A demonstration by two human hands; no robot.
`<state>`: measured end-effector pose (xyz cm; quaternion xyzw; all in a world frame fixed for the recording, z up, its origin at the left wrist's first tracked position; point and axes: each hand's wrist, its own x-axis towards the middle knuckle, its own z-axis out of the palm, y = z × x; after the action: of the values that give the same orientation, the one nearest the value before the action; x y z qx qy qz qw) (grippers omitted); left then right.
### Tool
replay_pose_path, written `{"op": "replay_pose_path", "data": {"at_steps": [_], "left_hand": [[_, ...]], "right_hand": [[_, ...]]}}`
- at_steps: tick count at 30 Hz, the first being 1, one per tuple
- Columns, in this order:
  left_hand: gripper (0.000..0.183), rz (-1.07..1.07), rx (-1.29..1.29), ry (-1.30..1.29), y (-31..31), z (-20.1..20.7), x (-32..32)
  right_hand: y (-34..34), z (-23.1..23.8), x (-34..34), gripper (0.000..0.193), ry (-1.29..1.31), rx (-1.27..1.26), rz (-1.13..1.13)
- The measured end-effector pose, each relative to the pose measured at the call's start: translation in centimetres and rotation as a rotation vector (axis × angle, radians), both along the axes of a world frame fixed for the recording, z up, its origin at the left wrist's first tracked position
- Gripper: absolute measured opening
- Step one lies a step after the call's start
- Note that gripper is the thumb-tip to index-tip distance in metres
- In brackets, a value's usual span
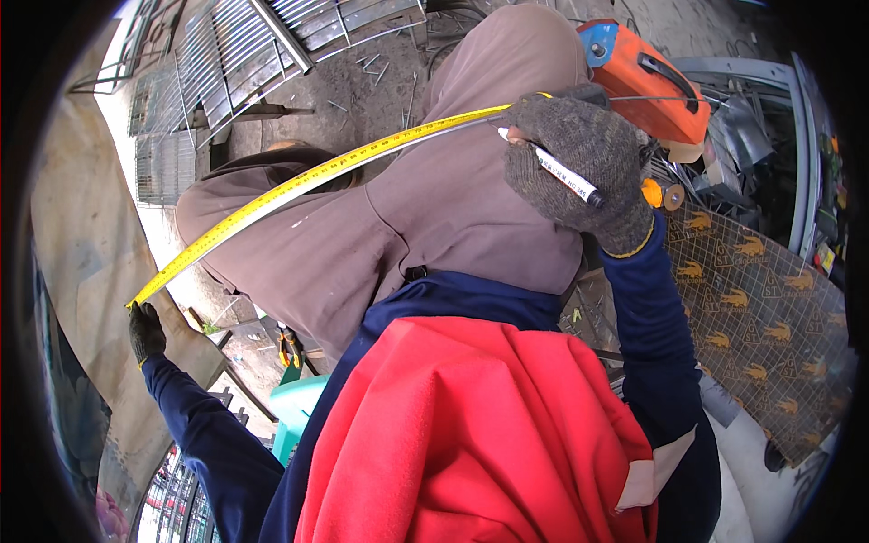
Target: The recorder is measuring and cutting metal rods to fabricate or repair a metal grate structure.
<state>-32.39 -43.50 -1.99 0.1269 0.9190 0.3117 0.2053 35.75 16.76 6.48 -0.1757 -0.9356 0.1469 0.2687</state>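
A yellow measuring tape (335, 166) stretches in a shallow arc above my lap, from one hand to the other. At the far left my left hand (147, 333), in a dark knit glove, pinches the free end of the tape. My right hand (579, 163), gloved alike, is closed round a white marker (563, 177) with a black end, its tip near the tape. The dark tape case (590, 94) shows only partly beyond the right hand's fingers. A thin grey rod (647, 98) runs on past that hand to the right; its course under the fingers is hidden.
An orange machine with a black handle (656, 86) stands at the upper right. Metal grilles (244, 54) lie at the upper left. A patterned brown board (760, 317) lies at the right, near metal scraps (729, 136). Yellow-handled pliers (289, 347) are beside a teal stool (294, 403).
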Motion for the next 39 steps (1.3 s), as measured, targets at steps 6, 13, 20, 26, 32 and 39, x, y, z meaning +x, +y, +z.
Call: {"op": "replay_pose_path", "data": {"at_steps": [6,13,20,26,32,39], "left_hand": [[0.041,0.130,0.258,-0.169,-1.2,-1.3,-1.5],[0.037,-0.335,-0.405,0.303,1.2,-0.2,1.5],[0.033,-0.373,-0.540,0.384,6.0,-1.3,4.9],[0.025,0.197,0.398,-0.279,-2.0,-0.2,-1.4],[0.025,-0.415,-0.364,0.376,-0.4,-2.0,0.3],[0.030,-0.281,-0.509,0.292,5.2,1.2,5.4]], "right_hand": [[-0.1,0.1,0.1,0.025,-0.013,-0.014,-0.015],[-0.1,-0.1,0.0,0.025,0.007,0.021,-0.017],[-0.1,0.0,0.4,0.022,-0.028,0.075,-0.031],[0.0,-0.1,0.0,0.022,0.022,0.018,-0.007],[-0.1,-0.1,0.3,0.021,-0.046,-0.010,-0.017],[0.7,0.9,1.0,0.017,0.102,-0.188,0.056]]}}
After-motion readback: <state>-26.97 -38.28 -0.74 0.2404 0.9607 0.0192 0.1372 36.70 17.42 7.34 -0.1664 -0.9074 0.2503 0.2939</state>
